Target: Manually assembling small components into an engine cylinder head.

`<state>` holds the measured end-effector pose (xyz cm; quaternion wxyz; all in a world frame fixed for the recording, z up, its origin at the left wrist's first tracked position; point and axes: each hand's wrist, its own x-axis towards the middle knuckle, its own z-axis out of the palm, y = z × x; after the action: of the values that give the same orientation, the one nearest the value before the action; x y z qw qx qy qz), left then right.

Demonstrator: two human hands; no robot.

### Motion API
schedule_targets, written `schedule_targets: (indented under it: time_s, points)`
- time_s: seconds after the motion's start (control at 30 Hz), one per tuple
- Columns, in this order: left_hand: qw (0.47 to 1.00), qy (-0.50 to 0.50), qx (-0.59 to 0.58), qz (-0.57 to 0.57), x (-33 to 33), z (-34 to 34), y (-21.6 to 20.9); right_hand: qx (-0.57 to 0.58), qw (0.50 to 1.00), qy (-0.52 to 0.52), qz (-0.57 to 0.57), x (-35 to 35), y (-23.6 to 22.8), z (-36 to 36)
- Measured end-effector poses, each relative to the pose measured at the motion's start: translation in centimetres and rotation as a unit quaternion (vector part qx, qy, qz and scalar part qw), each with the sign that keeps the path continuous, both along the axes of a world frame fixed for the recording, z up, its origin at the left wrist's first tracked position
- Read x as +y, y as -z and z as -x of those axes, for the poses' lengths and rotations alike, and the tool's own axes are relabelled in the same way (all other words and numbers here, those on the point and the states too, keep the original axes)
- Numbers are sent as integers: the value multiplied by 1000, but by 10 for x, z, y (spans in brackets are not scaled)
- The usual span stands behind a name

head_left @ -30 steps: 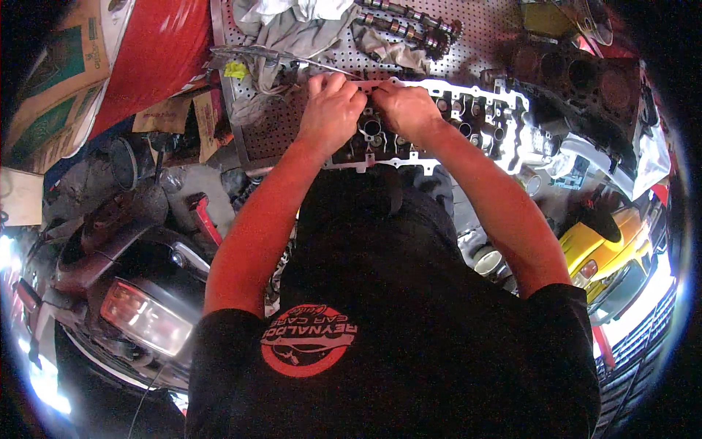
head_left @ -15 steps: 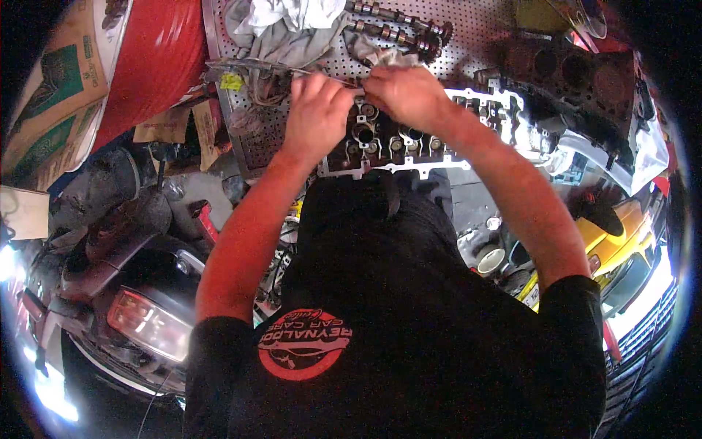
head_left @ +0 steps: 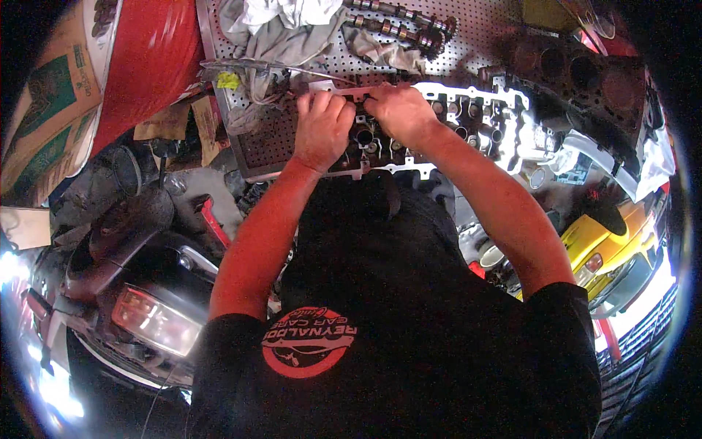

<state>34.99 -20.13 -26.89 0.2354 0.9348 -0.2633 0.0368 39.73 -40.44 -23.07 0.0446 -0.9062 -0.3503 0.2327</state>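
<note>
A metal cylinder head [head_left: 380,151] with a bright machined rim lies crosswise in front of me, its round bores and valve-train parts facing up. My left hand [head_left: 324,133] is over its left end, fingers curled down at the far side. Close beside it, my right hand [head_left: 402,113] is bent over the same part, its fingertips pinched together near the far rim. The backs of my hands hide whatever is between the fingers. Just beyond them lies a long thin metal rod [head_left: 314,72].
Two camshafts [head_left: 398,28] and crumpled grey and white rags [head_left: 285,40] rest on a perforated metal tray [head_left: 479,33]. A dark engine block [head_left: 570,69] stands at the far right. Cardboard boxes [head_left: 55,95] are at far left, a car headlight [head_left: 157,322] at lower left.
Both hands have shifted slightly nearer to me over the cylinder head, the right one also a little left. The cylinder head lies about where it was.
</note>
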Motion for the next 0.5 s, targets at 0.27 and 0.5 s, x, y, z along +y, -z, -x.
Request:
schedule_targets:
  time_s: [0.27, 0.5]
  points:
    - [998, 2, 58, -30, -1, -8, -8, 120, 992, 24, 41, 7, -7, -16]
    - [982, -18, 158, 105, 13, -44, -65, 279, 940, 112, -162, -23, -49, -53]
